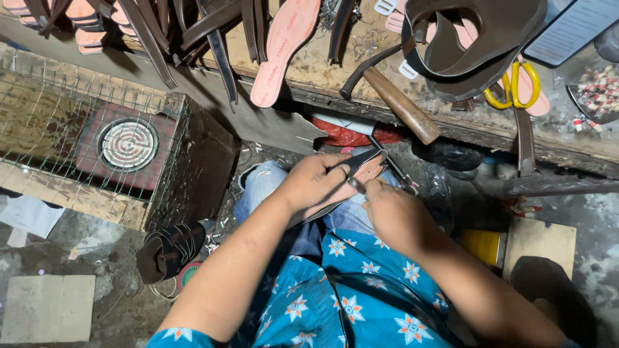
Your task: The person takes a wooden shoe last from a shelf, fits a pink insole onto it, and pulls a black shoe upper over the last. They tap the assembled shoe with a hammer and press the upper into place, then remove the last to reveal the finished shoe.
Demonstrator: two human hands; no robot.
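Note:
My left hand [314, 180] grips a sandal sole with a dark strap [364, 169], pressed down on my knee. My right hand [394, 216] is closed around a thin metal tool [390, 164] whose tip meets the sole's front end. Both hands sit close together over my lap, above jeans and a blue flowered shirt. The underside of the sole is hidden by my fingers.
A workbench edge [451, 125] runs across the top with a wooden-handled hammer [396, 100], yellow scissors [512, 87], a pink insole [284, 48], dark straps and a brown upper [471, 45]. A wire-caged electric coil heater [127, 144] stands left. A finished sandal [169, 248] lies on the floor.

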